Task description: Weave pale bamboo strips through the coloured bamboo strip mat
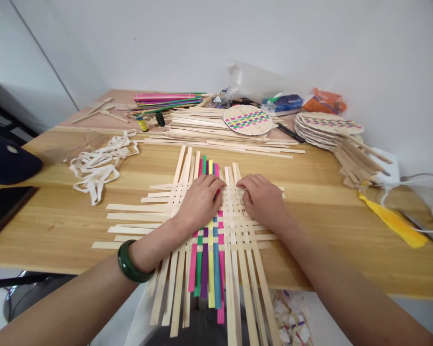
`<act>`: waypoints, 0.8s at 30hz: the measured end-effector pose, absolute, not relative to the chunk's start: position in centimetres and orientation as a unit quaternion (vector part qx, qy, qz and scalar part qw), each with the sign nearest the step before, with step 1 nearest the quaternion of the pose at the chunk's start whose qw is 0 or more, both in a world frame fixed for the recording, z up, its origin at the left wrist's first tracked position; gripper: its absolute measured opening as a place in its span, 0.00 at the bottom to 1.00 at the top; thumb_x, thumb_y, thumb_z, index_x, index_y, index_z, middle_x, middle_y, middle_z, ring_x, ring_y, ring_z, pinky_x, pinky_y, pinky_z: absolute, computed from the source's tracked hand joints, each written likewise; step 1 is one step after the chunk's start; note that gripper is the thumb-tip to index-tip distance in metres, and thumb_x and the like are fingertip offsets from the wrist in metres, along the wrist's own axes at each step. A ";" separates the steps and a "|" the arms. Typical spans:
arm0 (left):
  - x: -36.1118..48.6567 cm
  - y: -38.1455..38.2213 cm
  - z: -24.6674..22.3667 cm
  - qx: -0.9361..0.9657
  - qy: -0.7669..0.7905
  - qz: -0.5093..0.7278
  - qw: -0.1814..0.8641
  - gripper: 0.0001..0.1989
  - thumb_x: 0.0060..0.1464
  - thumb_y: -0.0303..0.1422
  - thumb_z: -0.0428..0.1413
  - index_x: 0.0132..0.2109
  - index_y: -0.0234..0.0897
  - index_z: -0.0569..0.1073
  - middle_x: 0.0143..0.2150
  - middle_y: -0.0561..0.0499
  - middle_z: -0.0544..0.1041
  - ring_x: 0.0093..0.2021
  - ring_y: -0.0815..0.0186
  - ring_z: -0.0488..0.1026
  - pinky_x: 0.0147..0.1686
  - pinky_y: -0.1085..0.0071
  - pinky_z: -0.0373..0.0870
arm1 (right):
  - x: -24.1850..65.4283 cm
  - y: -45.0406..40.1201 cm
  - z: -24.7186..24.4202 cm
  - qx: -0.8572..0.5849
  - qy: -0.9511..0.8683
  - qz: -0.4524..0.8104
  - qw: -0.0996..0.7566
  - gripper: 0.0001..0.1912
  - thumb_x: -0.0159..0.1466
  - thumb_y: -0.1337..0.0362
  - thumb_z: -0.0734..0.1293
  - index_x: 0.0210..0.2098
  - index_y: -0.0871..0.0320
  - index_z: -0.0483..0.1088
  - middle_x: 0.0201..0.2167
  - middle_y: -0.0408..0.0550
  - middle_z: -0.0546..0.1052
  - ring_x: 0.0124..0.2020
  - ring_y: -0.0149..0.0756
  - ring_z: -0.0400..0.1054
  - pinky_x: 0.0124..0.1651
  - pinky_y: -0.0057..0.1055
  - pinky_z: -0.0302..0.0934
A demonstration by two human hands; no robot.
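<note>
A half-woven mat of pale flat bamboo strips (234, 230) lies in front of me, with loose ends spreading on all sides. Down its middle run coloured strips (210, 269) in pink, green, purple, yellow and blue; their near ends hang past the table edge. My left hand (201, 198), below a green bangle (130, 262), rests over the coloured band with fingers curled and closed on the weave. To its right, my right hand (262, 198) is closed too, fingertips and thumb at strips on the upper right of the mat. The exact strips between the fingers are partly hidden.
Behind the mat lie piled bamboo strips (198, 127), a round woven fan (248, 120) and a black marker (290, 133). Stacked fan discs (326, 129) and a yellow tassel (391, 221) are at right. White ribbon (101, 166) and a phone (7, 209) are at left.
</note>
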State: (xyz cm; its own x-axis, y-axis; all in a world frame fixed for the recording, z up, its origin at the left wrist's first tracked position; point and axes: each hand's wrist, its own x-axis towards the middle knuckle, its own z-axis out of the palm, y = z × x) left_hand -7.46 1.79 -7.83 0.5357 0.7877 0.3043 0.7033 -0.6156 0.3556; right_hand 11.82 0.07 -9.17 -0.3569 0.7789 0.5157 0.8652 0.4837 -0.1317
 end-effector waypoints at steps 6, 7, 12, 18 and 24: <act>-7.8 2.0 -8.1 0.857 0.424 0.254 0.144 0.15 0.61 0.24 0.47 0.50 0.38 0.73 0.48 0.48 0.78 0.51 0.58 0.70 0.53 0.58 0.68 | 11.6 0.1 -9.4 -0.510 -0.815 -0.075 0.264 0.15 0.58 0.78 0.58 0.40 0.58 0.70 0.36 0.49 0.77 0.40 0.42 0.67 0.42 0.36 0.61; -7.9 2.0 -8.1 0.853 0.427 0.258 0.155 0.15 0.60 0.24 0.48 0.51 0.38 0.73 0.49 0.48 0.78 0.51 0.58 0.70 0.54 0.57 0.68 | 11.6 0.1 -9.4 -0.506 -0.818 -0.072 0.265 0.16 0.58 0.78 0.58 0.41 0.58 0.70 0.37 0.50 0.78 0.40 0.42 0.67 0.43 0.36 0.61; -8.0 2.3 -8.3 0.843 0.432 0.264 0.184 0.18 0.56 0.24 0.50 0.52 0.39 0.72 0.49 0.49 0.77 0.52 0.58 0.70 0.55 0.56 0.67 | 11.5 0.0 -9.6 -0.498 -0.825 -0.073 0.258 0.17 0.59 0.79 0.58 0.43 0.60 0.70 0.40 0.51 0.78 0.41 0.42 0.67 0.45 0.37 0.61; -7.8 2.0 -7.9 0.858 0.431 0.231 0.158 0.19 0.55 0.29 0.54 0.54 0.38 0.71 0.50 0.49 0.77 0.52 0.57 0.69 0.55 0.56 0.66 | 11.4 0.0 -9.7 -0.497 -0.829 -0.062 0.249 0.17 0.59 0.79 0.58 0.44 0.60 0.71 0.39 0.53 0.77 0.42 0.43 0.66 0.45 0.38 0.62; -7.2 2.4 -7.1 0.875 0.435 0.180 0.110 0.15 0.56 0.29 0.53 0.51 0.39 0.74 0.49 0.49 0.78 0.50 0.56 0.72 0.52 0.57 0.70 | 11.4 0.0 -9.5 -0.513 -0.810 -0.047 0.279 0.15 0.60 0.77 0.59 0.42 0.58 0.70 0.38 0.50 0.77 0.41 0.42 0.67 0.43 0.37 0.63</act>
